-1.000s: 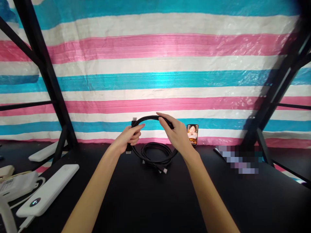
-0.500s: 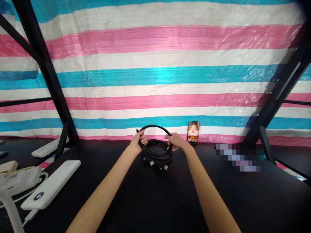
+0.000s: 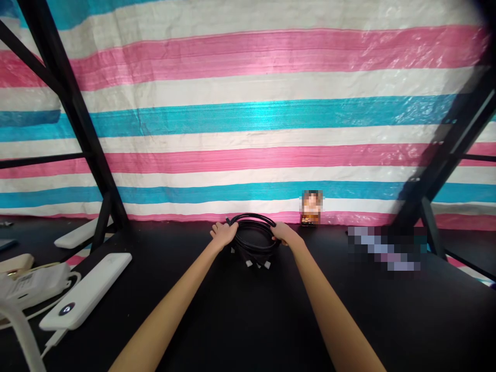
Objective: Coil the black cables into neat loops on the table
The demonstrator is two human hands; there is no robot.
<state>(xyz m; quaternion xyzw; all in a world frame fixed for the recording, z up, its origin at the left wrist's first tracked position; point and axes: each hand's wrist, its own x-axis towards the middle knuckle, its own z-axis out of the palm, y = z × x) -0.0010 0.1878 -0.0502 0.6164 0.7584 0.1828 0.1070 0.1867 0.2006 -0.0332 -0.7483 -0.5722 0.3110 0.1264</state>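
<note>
A coiled black cable lies near the back of the black table, its loops stacked into a ring. Pale metal plugs poke out at the ring's front side. On the ring's left side, my left hand pinches the loops between thumb and fingers, with some fingertips showing on the outer side. My right hand grips the right side, its fingers curled around the loops and partly hidden. Both hands are low, close to the tabletop.
A white power bank with a lead plugged in lies on the left, beside white adapters and cords. A phone leans at the back against the striped sheet. A blurred item lies right. Black metal frames flank the table.
Both hands have lowered the upper loop onto the rest of the coil, so the loops now sit together. The view has shifted slightly.
</note>
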